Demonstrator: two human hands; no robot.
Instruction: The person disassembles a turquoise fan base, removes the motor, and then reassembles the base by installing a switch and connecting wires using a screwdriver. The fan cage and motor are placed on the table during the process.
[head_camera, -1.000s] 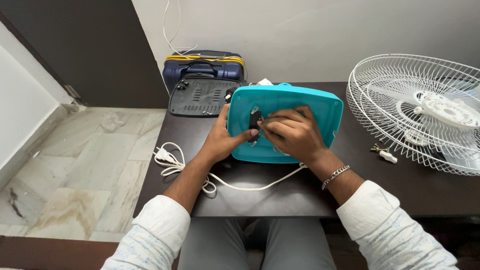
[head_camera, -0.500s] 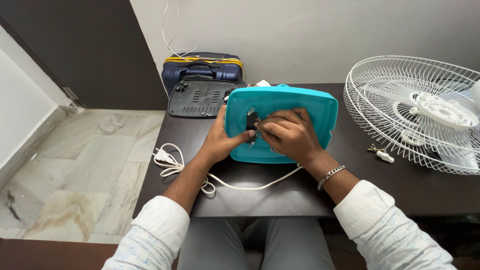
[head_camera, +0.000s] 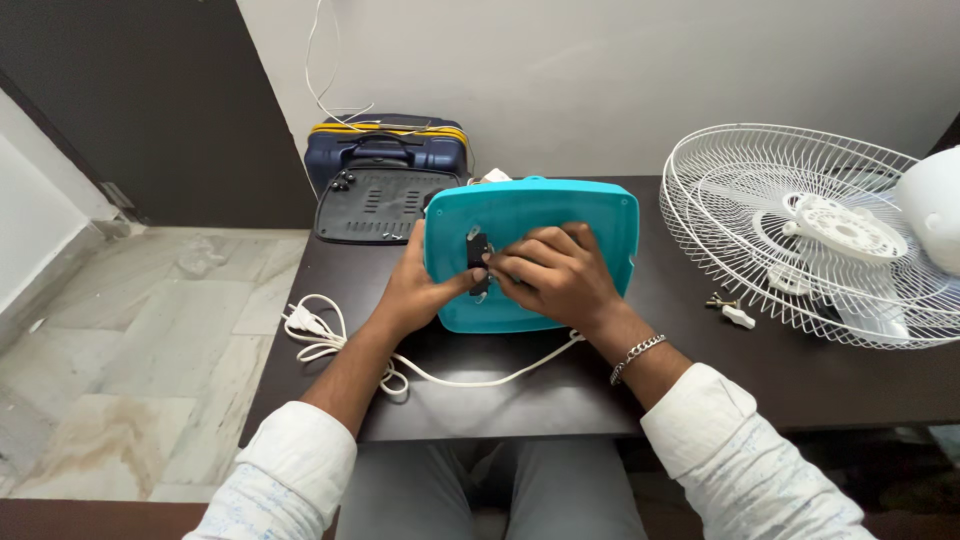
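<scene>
A turquoise plastic base panel (head_camera: 590, 215) stands tilted on the dark table (head_camera: 560, 385), its flat face toward me. My left hand (head_camera: 420, 285) grips its left edge, thumb resting near a small black part (head_camera: 477, 250) fixed on the face. My right hand (head_camera: 555, 275) lies over the middle of the panel, fingertips pinched on that black part. A white power cord (head_camera: 330, 335) runs from under the panel to a coiled plug at the table's left edge.
A white wire fan grille (head_camera: 800, 235) with a white motor housing (head_camera: 935, 210) lies at the right. Small loose parts (head_camera: 730, 310) sit beside it. A black vented cover (head_camera: 375, 205) lies at the back left, in front of a blue suitcase (head_camera: 385, 145) on the floor.
Both hands stay on the turquoise panel with only slight finger shifts. The view has drifted a little.
</scene>
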